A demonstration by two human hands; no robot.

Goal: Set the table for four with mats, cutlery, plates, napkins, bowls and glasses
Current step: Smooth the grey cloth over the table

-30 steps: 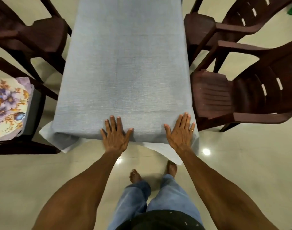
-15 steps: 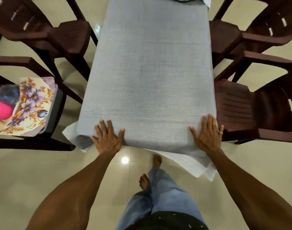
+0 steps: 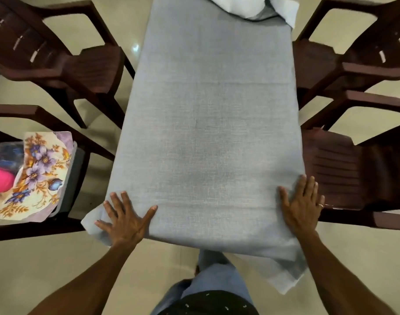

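Two flat hands on the pale grey woven tablecloth [image 3: 208, 137] covering the long table.

Left hand [image 3: 124, 220] spread wide at the near left corner, right hand [image 3: 302, 206] pressed flat at the near right corner; flowery place mats [image 3: 38, 173] stacked on the dark brown plastic chair [image 3: 19, 228] at left.

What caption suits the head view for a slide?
Left hand and right hand press the grey tablecloth flat at the near corners.

Single head-worn view, looking steeply down from close above the table's [image 3: 208, 123] near end
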